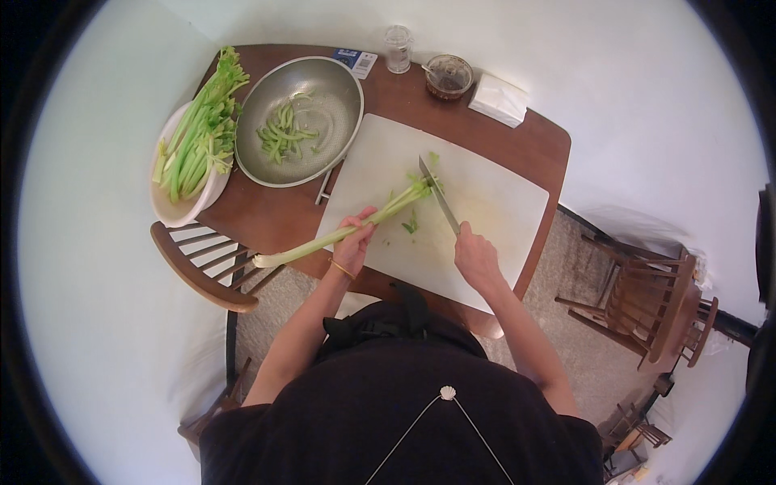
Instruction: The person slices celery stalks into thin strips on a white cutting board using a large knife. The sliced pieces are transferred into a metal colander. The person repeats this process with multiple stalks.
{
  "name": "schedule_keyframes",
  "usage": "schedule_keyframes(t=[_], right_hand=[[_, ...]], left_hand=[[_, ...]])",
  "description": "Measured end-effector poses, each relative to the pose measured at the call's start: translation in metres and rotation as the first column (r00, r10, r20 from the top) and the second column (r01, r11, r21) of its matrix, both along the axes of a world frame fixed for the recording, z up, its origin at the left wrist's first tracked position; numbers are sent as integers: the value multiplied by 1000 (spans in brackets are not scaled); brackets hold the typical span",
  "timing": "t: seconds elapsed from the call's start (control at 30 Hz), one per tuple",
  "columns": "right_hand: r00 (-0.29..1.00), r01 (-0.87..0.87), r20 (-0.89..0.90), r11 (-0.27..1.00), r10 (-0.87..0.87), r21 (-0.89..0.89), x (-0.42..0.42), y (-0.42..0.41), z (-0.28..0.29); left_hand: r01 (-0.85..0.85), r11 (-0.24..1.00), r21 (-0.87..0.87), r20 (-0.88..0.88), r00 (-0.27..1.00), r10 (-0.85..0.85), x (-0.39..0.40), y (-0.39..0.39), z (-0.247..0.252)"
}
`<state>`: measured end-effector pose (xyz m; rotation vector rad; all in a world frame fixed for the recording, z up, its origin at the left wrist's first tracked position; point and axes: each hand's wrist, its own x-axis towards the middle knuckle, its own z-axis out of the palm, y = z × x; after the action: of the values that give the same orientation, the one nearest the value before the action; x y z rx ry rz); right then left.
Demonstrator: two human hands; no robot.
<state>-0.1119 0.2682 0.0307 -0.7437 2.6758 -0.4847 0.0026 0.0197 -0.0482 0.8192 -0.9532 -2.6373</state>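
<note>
My left hand (353, 244) grips a pale green celery stalk (321, 242) around its middle. The stalk's white root end sticks out to the left, past the near edge of the white cutting board (509, 200). Its upper end rests over the board, where short stems branch off. In my right hand (478, 254) is the handle of a kitchen knife (445, 206). The blade crosses the stalk's upper end, though whether it has cut in I cannot tell. Small green leaf scraps (410, 222) lie on the board below the stalk, and another bit of leaf (433, 157) lies beyond the knife tip.
A steel pan (333, 139) with cut celery pieces (282, 133) stands left of the board. Beside it, a white basin (167, 209) holds celery stalks (200, 133). Along the back are a glass (398, 51), a bowl with a spoon (448, 77) and a tissue pack (499, 100). Wooden chairs (206, 273) flank the table.
</note>
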Motion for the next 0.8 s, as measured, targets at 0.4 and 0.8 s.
schedule_keyframes(t=[0.4,0.8], right_hand=[[998,18,58,1000,-19,7,-2,5,-8],[956,276,119,958,-267,-74,28,76,22]], left_hand=[[372,416,-830,341,928,-148,28,-80,159],[659,-226,-717,695,655,-295,26,8,52]])
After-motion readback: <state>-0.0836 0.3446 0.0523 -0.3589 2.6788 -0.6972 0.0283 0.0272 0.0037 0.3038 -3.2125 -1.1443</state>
